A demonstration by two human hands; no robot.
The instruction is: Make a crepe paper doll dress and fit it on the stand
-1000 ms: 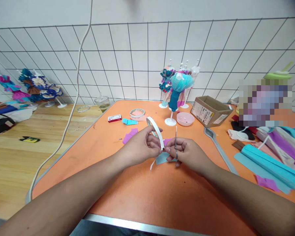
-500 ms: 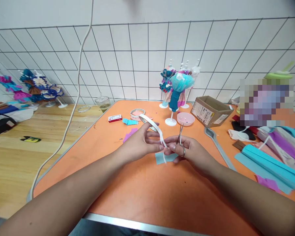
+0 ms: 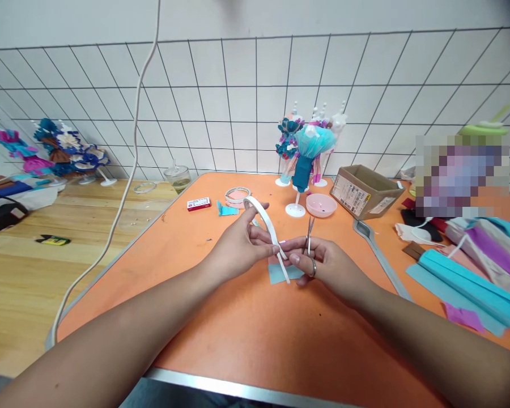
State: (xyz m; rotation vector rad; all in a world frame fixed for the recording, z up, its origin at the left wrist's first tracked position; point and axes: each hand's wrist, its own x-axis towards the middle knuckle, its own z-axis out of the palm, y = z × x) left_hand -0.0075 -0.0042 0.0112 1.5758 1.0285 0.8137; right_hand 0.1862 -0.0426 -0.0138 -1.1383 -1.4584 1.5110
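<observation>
My left hand (image 3: 246,241) is closed around a roll of white tape (image 3: 261,215), thumb and fingers on its ring. A loose strip of the tape hangs down from the roll between my hands. My right hand (image 3: 323,258) holds small scissors (image 3: 309,235), with their blades pointing up and away from me and a finger loop near the thumb. Its fingertips are close to the tape strip; whether they touch it I cannot tell. Below the hands a light blue piece of paper (image 3: 276,275) lies on the orange table (image 3: 255,340), partly hidden.
Behind my hands are a dress form (image 3: 302,173) in blue paper, a pink bowl (image 3: 322,205) and a cardboard box (image 3: 357,195). Another tape roll (image 3: 238,190) and a red-and-white box (image 3: 199,204) lie left. Folded blue paper (image 3: 467,283) lies right. A white cable (image 3: 123,198) hangs at left.
The tape roll has turned a little in my left hand, and its loose end hangs straighter. The scissors have shifted slightly left. A purple scrap beside my left hand no longer shows.
</observation>
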